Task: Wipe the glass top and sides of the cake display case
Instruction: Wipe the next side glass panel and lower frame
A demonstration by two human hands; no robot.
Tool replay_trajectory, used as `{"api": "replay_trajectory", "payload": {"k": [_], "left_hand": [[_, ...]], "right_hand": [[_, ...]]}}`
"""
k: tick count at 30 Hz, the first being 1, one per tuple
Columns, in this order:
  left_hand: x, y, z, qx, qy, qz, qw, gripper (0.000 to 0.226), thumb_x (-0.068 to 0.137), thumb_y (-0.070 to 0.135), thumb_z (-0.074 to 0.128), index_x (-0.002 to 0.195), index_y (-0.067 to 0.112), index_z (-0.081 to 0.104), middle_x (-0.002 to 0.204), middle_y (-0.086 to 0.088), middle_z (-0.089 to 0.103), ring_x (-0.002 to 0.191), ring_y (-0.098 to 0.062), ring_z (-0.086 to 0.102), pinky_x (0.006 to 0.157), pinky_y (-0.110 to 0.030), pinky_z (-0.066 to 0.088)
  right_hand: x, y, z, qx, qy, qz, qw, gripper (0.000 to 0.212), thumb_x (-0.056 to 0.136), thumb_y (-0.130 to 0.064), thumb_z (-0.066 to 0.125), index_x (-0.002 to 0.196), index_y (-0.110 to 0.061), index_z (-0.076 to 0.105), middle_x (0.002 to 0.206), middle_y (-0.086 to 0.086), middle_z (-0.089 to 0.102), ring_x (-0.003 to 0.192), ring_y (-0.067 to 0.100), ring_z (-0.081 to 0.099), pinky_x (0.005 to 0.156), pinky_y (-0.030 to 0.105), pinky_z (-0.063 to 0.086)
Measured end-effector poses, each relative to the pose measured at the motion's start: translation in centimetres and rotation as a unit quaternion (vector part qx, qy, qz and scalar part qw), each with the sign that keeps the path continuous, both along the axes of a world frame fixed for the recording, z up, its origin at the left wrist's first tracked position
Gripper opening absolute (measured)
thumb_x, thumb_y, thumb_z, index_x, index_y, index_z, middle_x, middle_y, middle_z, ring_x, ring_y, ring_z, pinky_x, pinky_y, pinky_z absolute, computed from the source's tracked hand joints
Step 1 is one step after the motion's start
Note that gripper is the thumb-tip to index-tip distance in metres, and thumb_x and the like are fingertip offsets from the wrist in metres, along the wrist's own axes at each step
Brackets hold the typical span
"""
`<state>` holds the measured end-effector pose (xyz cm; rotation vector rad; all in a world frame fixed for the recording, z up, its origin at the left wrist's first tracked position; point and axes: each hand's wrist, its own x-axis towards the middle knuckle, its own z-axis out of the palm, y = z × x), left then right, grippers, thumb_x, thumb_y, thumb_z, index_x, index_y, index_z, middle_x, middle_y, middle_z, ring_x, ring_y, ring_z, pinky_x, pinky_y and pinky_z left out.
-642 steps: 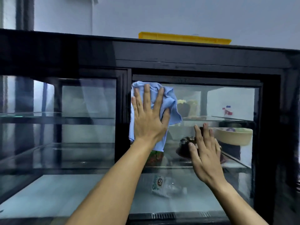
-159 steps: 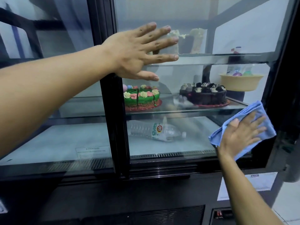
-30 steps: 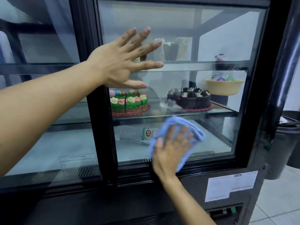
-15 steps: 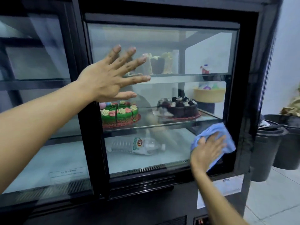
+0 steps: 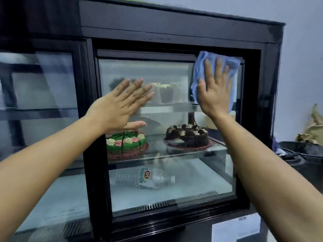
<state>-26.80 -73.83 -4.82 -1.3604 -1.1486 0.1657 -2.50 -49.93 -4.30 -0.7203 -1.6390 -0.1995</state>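
Right hand, fingers flat on blue cloth, jumped from pane's lower right to upper right; left hand flat, bracing: top corner wipe pending.

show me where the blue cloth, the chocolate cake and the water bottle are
blue cloth (image 5: 198, 67): head view, upper left fold beside the fingers.
chocolate cake (image 5: 187, 137): head view, dark front side.
water bottle (image 5: 145, 178): head view, its label.

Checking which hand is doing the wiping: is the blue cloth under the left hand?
No, the blue cloth is pressed flat to the glass under the right hand; the left hand is bare.
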Motion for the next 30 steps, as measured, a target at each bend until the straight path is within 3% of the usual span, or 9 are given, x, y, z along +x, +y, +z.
{"api": "replay_trajectory", "payload": {"k": [4,7,12,15,17,20,23,27,30], "left_hand": [[0.0,0.4,-0.3,0.01,0.005,0.004,1.0,0.093,0.099,0.074,0.001,0.166,0.009,-0.004,0.174,-0.013,-0.011,0.161,-0.034,-0.007,0.13,-0.054,0.01],[0.0,0.6,-0.4,0.026,0.01,0.015,1.0,0.096,0.099,0.076,0.002,0.166,0.009,-0.006,0.174,-0.014,-0.011,0.161,-0.035,-0.008,0.13,-0.054,0.01],[0.4,0.7,-0.8,0.05,-0.001,0.046,0.998,0.102,0.097,0.078,0.004,0.165,0.002,0.005,0.17,-0.028,-0.001,0.16,-0.041,-0.001,0.129,-0.056,0.006],[1.2,-0.4,-2.1,0.111,-0.028,0.129,0.985,0.104,0.092,0.08,-0.011,0.166,0.007,-0.004,0.169,-0.025,-0.019,0.158,-0.04,-0.016,0.125,-0.06,-0.016],[1.5,-1.8,-2.0,0.157,-0.038,0.124,0.979,0.095,0.097,0.076,-0.001,0.167,0.013,-0.003,0.172,-0.02,-0.015,0.159,-0.038,-0.016,0.123,-0.059,-0.021],[0.5,-4.4,0.4,0.219,-0.103,0.092,0.966,0.097,0.095,0.072,0.025,0.166,0.007,0.014,0.174,-0.017,0.002,0.16,-0.04,-0.008,0.124,-0.062,-0.013],[-0.2,-4.8,1.3,0.235,-0.156,0.111,0.953,0.102,0.094,0.079,0.023,0.166,0.007,0.014,0.175,-0.011,0.001,0.158,-0.046,-0.011,0.121,-0.074,-0.001],[0.0,-3.5,0.8,0.233,-0.181,0.097,0.95,0.101,0.095,0.079,0.022,0.166,0.007,0.016,0.175,-0.007,0.008,0.156,-0.052,-0.012,0.116,-0.08,0.001],[-0.1,-3.3,0.7,0.252,-0.189,0.055,0.948,0.094,0.096,0.075,0.032,0.163,0.009,0.03,0.171,-0.013,0.018,0.158,-0.046,-0.007,0.115,-0.082,0.001]], "right_hand": [[4.4,3.6,-3.0,-0.091,0.092,-0.045,0.991,0.072,0.101,-0.052,0.008,0.165,-0.017,0.012,0.172,0.013,0.005,0.158,0.032,0.007,0.126,0.053,0.007],[-0.6,-0.4,-2.7,-0.147,0.187,-0.053,0.97,0.066,0.105,-0.046,0.016,0.165,-0.019,0.011,0.172,0.013,0.002,0.158,0.036,0.002,0.126,0.053,0.001],[-11.9,-11.2,1.2,0.135,0.009,0.021,0.991,0.061,0.1,-0.043,0.031,0.16,-0.029,0.033,0.17,0.007,0.015,0.157,0.036,0.012,0.126,0.057,0.005],[-12.4,-11.5,3.0,0.223,-0.034,0.077,0.971,0.058,0.1,-0.042,0.037,0.155,-0.028,0.044,0.166,0.008,0.031,0.155,0.033,0.021,0.126,0.055,0.011],[-10.7,-9.0,2.8,0.251,-0.05,0.048,0.966,0.055,0.102,-0.043,0.04,0.154,-0.027,0.046,0.164,0.008,0.035,0.154,0.031,0.027,0.126,0.054,0.017],[-6.1,-3.4,2.6,0.175,0.018,-0.004,0.984,0.058,0.102,-0.046,0.038,0.155,-0.023,0.044,0.162,0.012,0.037,0.151,0.031,0.03,0.126,0.051,0.018],[-2.3,-0.4,2.4,0.09,0.04,-0.02,0.995,0.06,0.1,-0.045,0.035,0.155,-0.022,0.037,0.163,0.012,0.029,0.152,0.034,0.023,0.123,0.056,0.016],[-4.0,-3.7,3.3,0.034,0.102,-0.014,0.994,0.061,0.097,-0.048,0.032,0.15,-0.02,0.041,0.16,0.015,0.031,0.149,0.034,0.024,0.121,0.059,0.015],[-9.2,-9.0,3.3,0.086,0.055,0.018,0.995,0.059,0.097,-0.05,0.032,0.149,-0.025,0.044,0.156,0.014,0.033,0.148,0.034,0.024,0.122,0.06,0.011]]}}
